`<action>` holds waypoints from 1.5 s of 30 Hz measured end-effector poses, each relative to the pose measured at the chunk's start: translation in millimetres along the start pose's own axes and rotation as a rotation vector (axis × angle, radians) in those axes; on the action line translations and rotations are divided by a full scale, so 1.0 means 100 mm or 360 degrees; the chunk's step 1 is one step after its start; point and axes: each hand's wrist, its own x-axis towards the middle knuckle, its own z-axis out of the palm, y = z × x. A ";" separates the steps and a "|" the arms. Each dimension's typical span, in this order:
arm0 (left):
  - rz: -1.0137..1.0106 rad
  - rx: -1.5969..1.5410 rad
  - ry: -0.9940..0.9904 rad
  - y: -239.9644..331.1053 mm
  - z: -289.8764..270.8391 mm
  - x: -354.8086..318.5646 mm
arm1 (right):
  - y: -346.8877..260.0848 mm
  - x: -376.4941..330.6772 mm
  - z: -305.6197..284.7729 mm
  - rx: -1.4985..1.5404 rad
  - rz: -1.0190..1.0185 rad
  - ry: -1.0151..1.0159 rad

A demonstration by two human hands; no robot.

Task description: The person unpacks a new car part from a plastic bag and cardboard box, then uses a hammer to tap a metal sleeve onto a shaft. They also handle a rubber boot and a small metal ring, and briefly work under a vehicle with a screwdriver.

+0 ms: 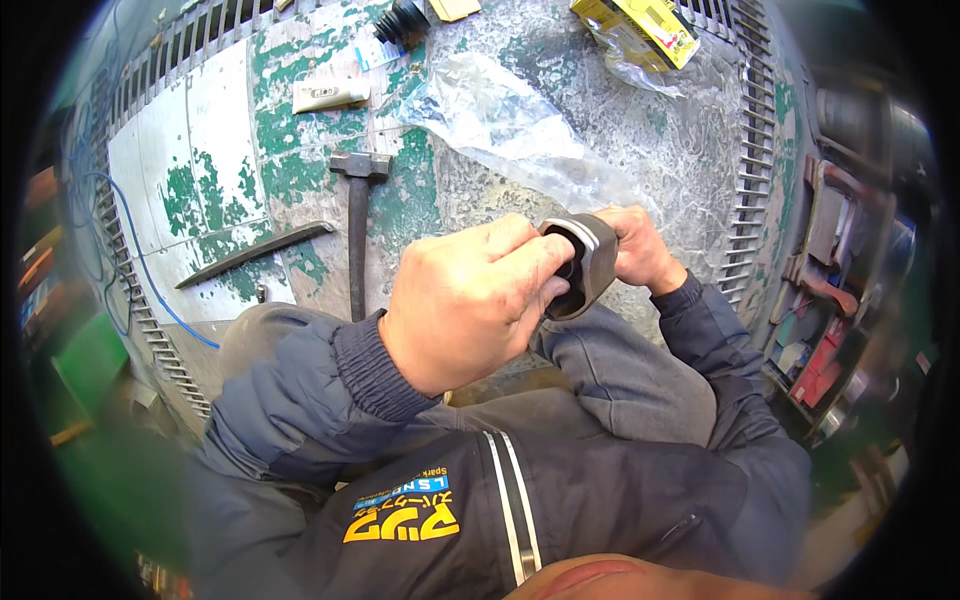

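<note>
My right hand [642, 248] grips a dark metal joint cup [598, 262] from its far right side, in front of my knees. The cup is hollow, tilted, and its mouth faces left toward my other hand. My left hand [475, 295] is closed, with its fingertips reaching into that mouth. Whatever those fingertips may hold is hidden inside the cup. Just beyond both hands lies a crumpled clear plastic bag [520, 130]. A hammer [358, 215] with a dark handle lies left of my left hand.
On the worn green floor lie a dark metal bar [255, 255], a pale tube [330, 95], a black ribbed boot [402, 22] and a yellow box [650, 28]. A blue hose [142, 255] runs along the left. Slotted grates [752, 150] flank the area; a red tool rack [825, 370] stands right.
</note>
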 end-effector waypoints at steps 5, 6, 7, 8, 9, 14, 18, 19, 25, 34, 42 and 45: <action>0.0030 0.0153 -0.0093 0.04 0.03 -0.05 | -0.06 -0.03 -0.02 -0.0116 0.0053 -0.0036; 0.0031 0.0194 -0.0148 0.04 0.03 -0.06 | -0.07 -0.04 -0.02 -0.0116 0.0046 -0.0038; 0.0035 0.0226 -0.0205 0.04 0.03 -0.07 | -0.07 -0.04 -0.02 -0.0116 0.0032 -0.0036; 0.0038 0.0258 -0.0261 0.04 0.03 -0.07 | -0.08 -0.04 -0.01 -0.0121 0.0024 -0.0041; 0.0033 0.0289 -0.0264 0.05 0.03 -0.08 | -0.08 -0.04 0.01 -0.0119 0.0013 -0.0035; -0.0029 0.0371 -0.0151 0.06 0.04 -0.07 | -0.07 -0.04 0.08 -0.0085 0.0054 -0.0028; -0.0072 0.0146 0.0090 0.05 0.00 -0.03 | -0.10 -0.04 0.08 -0.0035 0.0007 -0.0047; -0.0112 0.0113 0.0094 0.05 -0.02 -0.02 | -0.12 -0.04 0.07 0.0005 -0.0026 -0.0041; -0.0382 -0.0195 0.0078 0.10 -0.09 -0.03 | -0.26 0.02 0.03 0.0093 -0.0113 -0.0088; -0.0371 -0.1048 -0.0221 -0.09 -0.21 -0.05 | -0.51 0.08 -0.04 0.0473 -0.0195 -0.0021; 0.0125 -0.0124 0.0168 0.01 -0.19 0.00 | -0.66 0.60 0.19 0.0745 -0.0295 -0.0124; 0.0144 0.0128 0.0241 -0.01 -0.21 -0.04 | -0.64 0.94 0.38 0.0462 -0.0437 -0.0100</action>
